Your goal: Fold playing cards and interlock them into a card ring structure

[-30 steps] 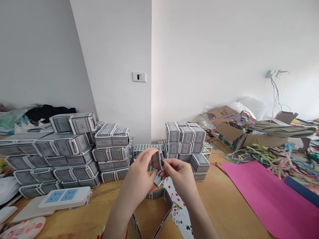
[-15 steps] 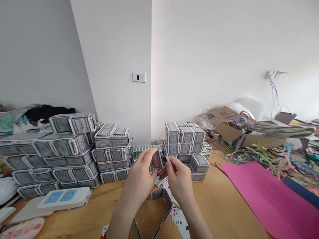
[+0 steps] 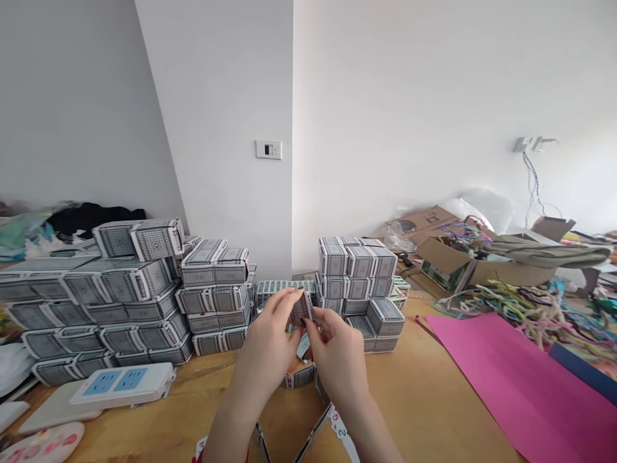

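My left hand [image 3: 270, 347] and my right hand [image 3: 337, 350] meet at the table's middle, fingers pinched on a small folded playing-card piece [image 3: 301, 308] with a grey patterned back. Both hands grip it from either side, held above the table. Below my wrists a strip of joined cards [image 3: 301, 376] stands on edge in a bent frame shape. Loose face-up cards [image 3: 340, 427] lie under my right forearm. Behind the hands rise stacks of grey card cubes, a large pile on the left [image 3: 135, 289] and a smaller stack [image 3: 359, 270] straight ahead.
A white and blue power strip [image 3: 123, 384] lies at the left front. A pink paper sheet [image 3: 511, 379] covers the right of the wooden table [image 3: 434, 399]. Cardboard boxes [image 3: 453, 257] and tangled coloured cords [image 3: 530, 305] fill the back right. A wall switch [image 3: 268, 150] is behind.
My hands have shifted slightly left and lower with the card piece. My right hand's fingers have curled closer over it, covering more of the loose cards below.
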The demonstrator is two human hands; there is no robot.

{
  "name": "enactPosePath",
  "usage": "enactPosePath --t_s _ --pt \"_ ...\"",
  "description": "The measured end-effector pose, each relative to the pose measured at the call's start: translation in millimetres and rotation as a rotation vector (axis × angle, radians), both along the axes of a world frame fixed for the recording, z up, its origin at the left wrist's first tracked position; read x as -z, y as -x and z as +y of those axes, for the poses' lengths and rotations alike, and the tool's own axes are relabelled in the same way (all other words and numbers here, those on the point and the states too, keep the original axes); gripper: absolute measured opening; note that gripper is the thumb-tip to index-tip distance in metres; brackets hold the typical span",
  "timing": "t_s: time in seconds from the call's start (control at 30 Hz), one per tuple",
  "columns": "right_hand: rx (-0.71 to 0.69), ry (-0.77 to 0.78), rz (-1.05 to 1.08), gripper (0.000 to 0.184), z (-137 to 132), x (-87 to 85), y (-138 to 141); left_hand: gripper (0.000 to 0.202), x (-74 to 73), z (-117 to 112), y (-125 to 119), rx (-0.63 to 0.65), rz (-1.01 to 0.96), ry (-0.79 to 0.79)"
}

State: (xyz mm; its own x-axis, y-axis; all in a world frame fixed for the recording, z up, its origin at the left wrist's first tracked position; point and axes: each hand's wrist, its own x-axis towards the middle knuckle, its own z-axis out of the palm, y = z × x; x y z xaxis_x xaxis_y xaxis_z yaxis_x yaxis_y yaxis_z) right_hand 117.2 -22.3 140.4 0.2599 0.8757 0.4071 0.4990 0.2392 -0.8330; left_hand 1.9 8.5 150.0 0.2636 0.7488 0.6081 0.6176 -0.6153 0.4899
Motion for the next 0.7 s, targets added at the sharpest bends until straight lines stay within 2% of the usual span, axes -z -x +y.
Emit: enactPosePath --t_s 0.17,0.3,0.4,0.57,0.7 --pt "0.025 -0.025 -0.032 0.018 0 0.6 2 0.049 0.5 0 1 0.017 0.004 0.011" --pt "-0.079 -0.030 0.173 0.016 3 1.8 -3 0.049 -3.8 -2 3 0.069 0.010 0.072" --pt "-0.125 -0.009 0.368 0.016 5 0.5 -11 0.051 -9.3 -6 5 0.169 -0.089 0.160" --pt "-0.352 0.079 0.590 0.025 4 -10.2 -17 0.044 -12.1 -6 6 0.258 -0.496 0.390" --pt "-0.511 0.134 0.640 0.030 2 -13.2 -9 0.030 -10.2 -4 -1 0.204 -0.479 0.497"
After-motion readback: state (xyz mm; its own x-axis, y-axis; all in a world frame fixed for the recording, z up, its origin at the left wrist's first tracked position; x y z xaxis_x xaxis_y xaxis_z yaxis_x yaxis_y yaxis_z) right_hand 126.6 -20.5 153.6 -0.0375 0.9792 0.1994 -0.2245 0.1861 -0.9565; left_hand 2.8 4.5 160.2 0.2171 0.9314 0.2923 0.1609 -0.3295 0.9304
